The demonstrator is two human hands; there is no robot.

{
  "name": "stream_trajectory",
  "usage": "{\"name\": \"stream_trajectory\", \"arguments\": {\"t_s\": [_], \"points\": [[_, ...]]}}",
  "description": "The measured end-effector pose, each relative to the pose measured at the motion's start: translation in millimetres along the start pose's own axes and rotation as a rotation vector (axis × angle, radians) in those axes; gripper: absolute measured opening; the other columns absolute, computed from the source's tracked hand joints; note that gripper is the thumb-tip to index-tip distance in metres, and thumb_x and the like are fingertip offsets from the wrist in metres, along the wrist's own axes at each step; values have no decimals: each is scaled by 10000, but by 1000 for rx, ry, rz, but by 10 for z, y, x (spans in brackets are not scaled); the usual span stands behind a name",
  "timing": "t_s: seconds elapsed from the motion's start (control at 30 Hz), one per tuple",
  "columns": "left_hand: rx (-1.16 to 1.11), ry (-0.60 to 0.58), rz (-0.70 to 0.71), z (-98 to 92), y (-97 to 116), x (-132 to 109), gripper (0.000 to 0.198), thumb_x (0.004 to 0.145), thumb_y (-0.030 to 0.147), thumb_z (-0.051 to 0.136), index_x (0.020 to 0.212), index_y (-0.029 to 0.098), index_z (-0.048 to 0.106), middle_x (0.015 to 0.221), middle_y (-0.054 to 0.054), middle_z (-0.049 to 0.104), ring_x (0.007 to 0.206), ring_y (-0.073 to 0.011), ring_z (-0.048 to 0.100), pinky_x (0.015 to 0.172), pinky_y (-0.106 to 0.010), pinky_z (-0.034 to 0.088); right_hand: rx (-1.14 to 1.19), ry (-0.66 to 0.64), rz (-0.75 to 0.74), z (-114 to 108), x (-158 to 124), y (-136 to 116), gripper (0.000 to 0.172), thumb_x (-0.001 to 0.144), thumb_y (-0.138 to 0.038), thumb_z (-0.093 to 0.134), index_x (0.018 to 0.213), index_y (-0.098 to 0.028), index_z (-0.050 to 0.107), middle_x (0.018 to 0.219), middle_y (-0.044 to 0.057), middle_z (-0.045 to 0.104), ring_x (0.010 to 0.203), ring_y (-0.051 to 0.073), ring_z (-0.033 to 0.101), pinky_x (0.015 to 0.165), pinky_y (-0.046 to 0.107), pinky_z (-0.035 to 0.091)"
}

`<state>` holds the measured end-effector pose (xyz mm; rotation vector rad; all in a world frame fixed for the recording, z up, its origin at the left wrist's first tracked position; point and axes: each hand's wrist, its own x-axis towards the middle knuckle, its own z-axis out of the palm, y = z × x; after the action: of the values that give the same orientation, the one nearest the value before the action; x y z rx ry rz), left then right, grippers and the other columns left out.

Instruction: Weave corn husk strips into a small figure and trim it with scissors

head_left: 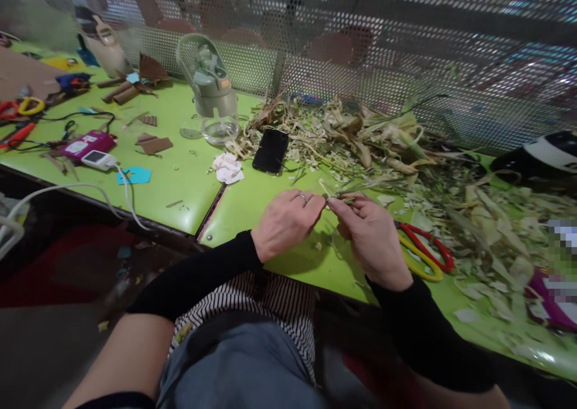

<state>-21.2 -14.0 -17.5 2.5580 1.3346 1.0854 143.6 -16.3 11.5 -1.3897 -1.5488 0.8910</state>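
My left hand (291,219) and my right hand (367,231) meet above the green table near its front edge, fingertips almost touching. Both are closed in a pinch on a thin, pale green leaf strip (342,197), whose middle shows between them. Its ends are partly hidden by my fingers. Just right of my right hand lie scissors (426,252) with one red and one yellow handle loop, their blades hidden. Behind my hands spreads a heap of dry, husk-like leaves (356,135) and shreds. A black phone (270,150) lies flat at the heap's left side.
A clear bottle with a green lid (216,96) stands behind a crumpled tissue (228,168). At left lie a purple device (88,144) with a white cable, a blue paper piece (135,175) and brown scraps (155,144). A perforated metal screen (252,54) borders the table's back.
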Motion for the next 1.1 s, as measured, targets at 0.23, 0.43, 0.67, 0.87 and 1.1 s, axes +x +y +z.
{"name": "stream_trajectory", "arguments": {"t_s": [0.23,0.43,0.67,0.87,1.1], "points": [[-360,41,-300,-90,-142,142,197,996,231,526,817,164,575,761,0,607,714,-121,531,682,-250,395,-384,-217,-37,-143,13,-83,475,962,-668,488,741,-247,502,625,-26,476,580,153,449,574,313,329],[-1138,-35,-687,-174,-141,214,170,1009,246,531,862,167,564,873,6,645,732,-61,626,586,-160,402,-711,-471,-193,-264,67,-184,298,973,-464,386,799,-250,498,757,49,643,695,218,600,677,348,407],[-1304,-69,-712,-364,-18,255,137,1053,261,503,945,177,511,1119,-25,716,595,-10,647,439,-135,333,-931,-632,-169,-272,131,-301,279,948,-361,394,698,-250,449,648,33,598,602,193,545,624,333,351],[-1306,-294,-774,-255,-6,254,172,1056,204,488,890,182,448,995,-25,732,561,-23,657,505,-142,442,-902,-527,-183,-333,125,-457,303,934,-350,421,648,-248,416,564,-5,500,536,168,473,581,326,303],[-1233,-367,-781,-230,-24,270,238,1075,178,414,839,185,442,706,44,596,611,-53,623,663,-197,519,-863,-421,-250,-445,113,-506,333,987,-373,435,688,-251,515,553,-11,525,523,172,497,578,327,330]]}}
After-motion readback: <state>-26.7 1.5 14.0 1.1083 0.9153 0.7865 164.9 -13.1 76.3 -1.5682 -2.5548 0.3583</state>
